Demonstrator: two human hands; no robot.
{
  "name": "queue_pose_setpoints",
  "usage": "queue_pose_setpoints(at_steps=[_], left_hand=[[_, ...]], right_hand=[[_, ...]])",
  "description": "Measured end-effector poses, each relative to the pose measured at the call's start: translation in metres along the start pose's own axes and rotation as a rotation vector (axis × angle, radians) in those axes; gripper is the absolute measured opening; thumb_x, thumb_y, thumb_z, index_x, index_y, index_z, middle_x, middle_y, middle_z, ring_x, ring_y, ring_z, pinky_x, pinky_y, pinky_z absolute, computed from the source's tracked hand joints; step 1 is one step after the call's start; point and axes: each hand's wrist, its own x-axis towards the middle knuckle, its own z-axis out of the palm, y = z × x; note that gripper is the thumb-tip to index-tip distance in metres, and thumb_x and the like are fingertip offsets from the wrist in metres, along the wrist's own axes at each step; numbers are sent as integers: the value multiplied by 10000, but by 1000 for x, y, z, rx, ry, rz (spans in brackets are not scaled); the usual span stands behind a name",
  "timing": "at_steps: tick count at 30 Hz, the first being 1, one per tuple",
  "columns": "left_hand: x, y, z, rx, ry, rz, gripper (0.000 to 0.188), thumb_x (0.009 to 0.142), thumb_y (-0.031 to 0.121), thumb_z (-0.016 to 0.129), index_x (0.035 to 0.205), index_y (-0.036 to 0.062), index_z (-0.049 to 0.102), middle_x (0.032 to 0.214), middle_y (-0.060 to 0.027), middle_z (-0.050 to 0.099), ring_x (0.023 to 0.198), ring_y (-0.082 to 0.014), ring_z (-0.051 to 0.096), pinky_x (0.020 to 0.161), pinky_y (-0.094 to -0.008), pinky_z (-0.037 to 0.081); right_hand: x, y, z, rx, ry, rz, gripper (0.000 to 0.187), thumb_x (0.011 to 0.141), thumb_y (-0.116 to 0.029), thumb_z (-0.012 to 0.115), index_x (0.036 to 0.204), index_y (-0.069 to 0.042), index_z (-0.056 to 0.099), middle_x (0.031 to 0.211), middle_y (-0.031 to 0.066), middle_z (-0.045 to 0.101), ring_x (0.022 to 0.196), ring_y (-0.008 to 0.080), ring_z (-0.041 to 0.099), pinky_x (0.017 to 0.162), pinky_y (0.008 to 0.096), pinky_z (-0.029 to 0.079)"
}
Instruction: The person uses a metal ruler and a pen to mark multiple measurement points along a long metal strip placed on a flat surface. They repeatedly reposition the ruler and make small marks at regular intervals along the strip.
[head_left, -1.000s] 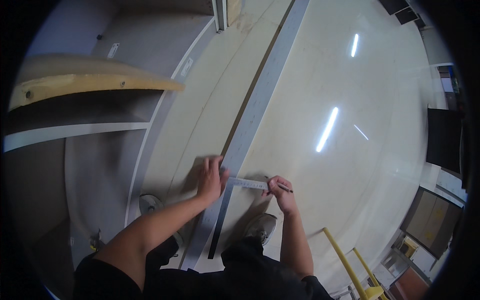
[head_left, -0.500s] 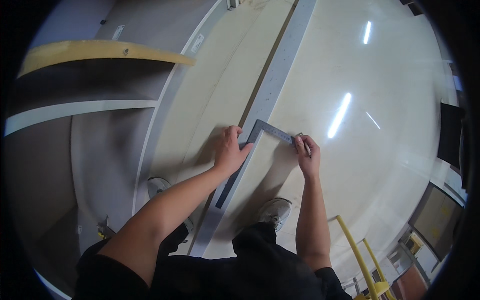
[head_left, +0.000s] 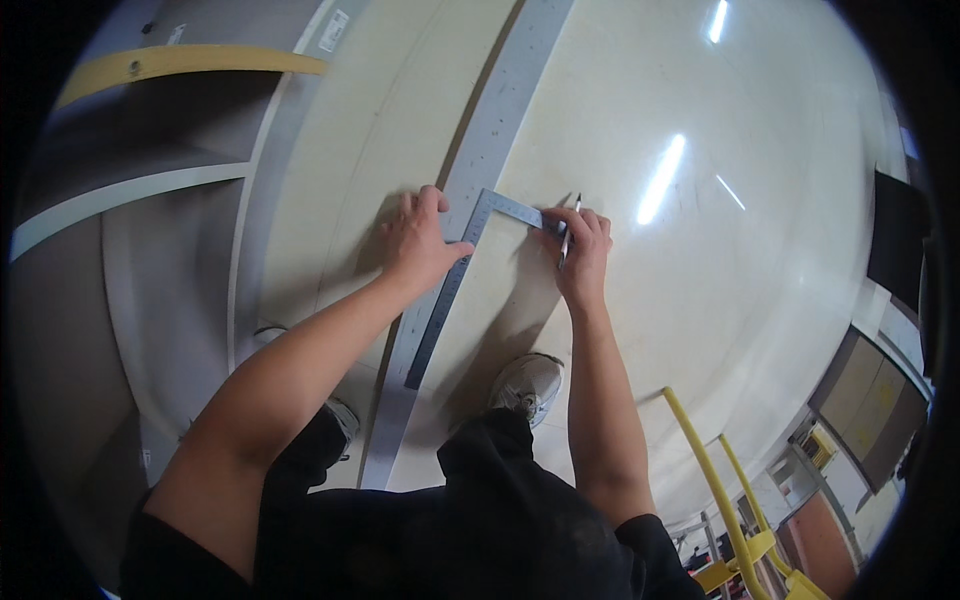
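Note:
A long grey board (head_left: 500,110) runs between my feet, away toward the top. On it lies a metal carpenter's square (head_left: 440,310), its long arm along the board and its short arm sticking out past the right edge. My left hand (head_left: 425,240) clasps the board, thumb pressed on the square's long arm and fingers over the board's left edge. At the end of the short arm, my right hand (head_left: 582,252) pinches the square. A slim pen (head_left: 578,203) sits in the same hand, pointing up between the fingers.
On the left stands an open grey cabinet (head_left: 175,270) with a yellow curved strip (head_left: 190,62) across it. Yellow tubular rails (head_left: 700,450) rise at lower right. My shoes (head_left: 527,385) flank the board on a pale, glossy surface (head_left: 740,300).
The view has shifted, so everything sits further left and higher. In my right hand the pen has turned more upright, and the fingers have closed in on the square's short arm.

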Motion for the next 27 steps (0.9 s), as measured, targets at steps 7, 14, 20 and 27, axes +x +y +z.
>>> queue_pose_setpoints(at_steps=[7, 14, 20, 27], left_hand=[[7, -5, 18, -15, 171, 124, 548, 734, 370, 851, 1065, 116, 495, 1128, -146, 508, 1092, -375, 509, 947, -482, 421], [9, 13, 16, 116, 169, 47, 462, 788, 451, 819, 940, 118, 536, 1105, -109, 530, 1111, -330, 502, 933, -490, 411], [12, 12, 8, 161, 108, 26, 449, 810, 490, 792, 873, 118, 549, 1093, -80, 537, 1140, -294, 484, 931, -507, 388], [8, 27, 2, 241, 73, 41, 390, 834, 450, 760, 805, 112, 567, 1070, -74, 510, 1118, -295, 485, 935, -514, 359]], right_hand=[[0, -1, 1, 17, -19, 38, 284, 754, -119, 817, 1009, -214, 735, 891, -9, 610, 1001, 268, 524, 889, 413, 370], [-1, 1, 4, 16, 3, 31, 289, 756, -174, 834, 1027, -204, 737, 903, -10, 619, 987, 263, 526, 894, 422, 360], [0, 2, 5, 40, -4, 24, 275, 769, -215, 838, 1023, -189, 734, 893, -8, 615, 968, 258, 518, 894, 418, 347], [-4, -2, 5, 42, -2, 46, 265, 772, -207, 838, 1013, -189, 732, 870, -6, 600, 947, 250, 516, 876, 410, 345]])
